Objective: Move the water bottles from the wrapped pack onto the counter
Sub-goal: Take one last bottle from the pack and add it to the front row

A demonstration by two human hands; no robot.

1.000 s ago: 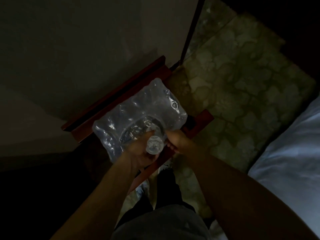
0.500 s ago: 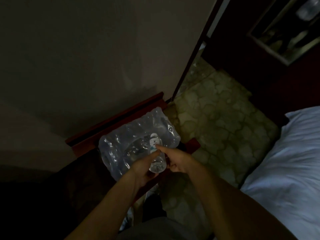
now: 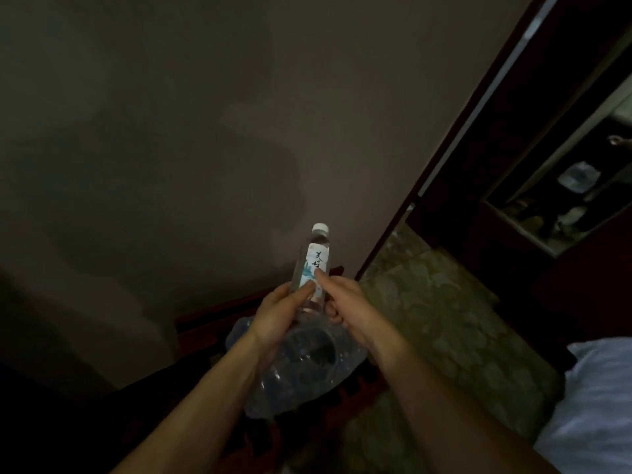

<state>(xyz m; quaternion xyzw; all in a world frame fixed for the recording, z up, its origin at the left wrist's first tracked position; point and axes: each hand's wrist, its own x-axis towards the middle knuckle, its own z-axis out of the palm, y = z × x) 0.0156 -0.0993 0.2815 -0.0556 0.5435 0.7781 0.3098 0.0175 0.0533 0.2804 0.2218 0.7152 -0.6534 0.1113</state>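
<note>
Bottle: clear plastic water bottle (image 3: 314, 268) with white cap, held upright above the clear shrink-wrapped pack (image 3: 301, 367).
Left hand (image 3: 280, 311): wrapped round it.
Right hand (image 3: 345, 302): pinching it.

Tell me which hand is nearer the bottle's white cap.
Right. The right hand holds the bottle with its thumb on the label, nearer the cap. The left hand grips lower.

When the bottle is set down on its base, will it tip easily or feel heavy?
The bottle is tall and narrow, so it may tip if bumped. It looks full and capped, so probably heavy for its size. Both hands grip it; smooth plastic may slip.
</note>
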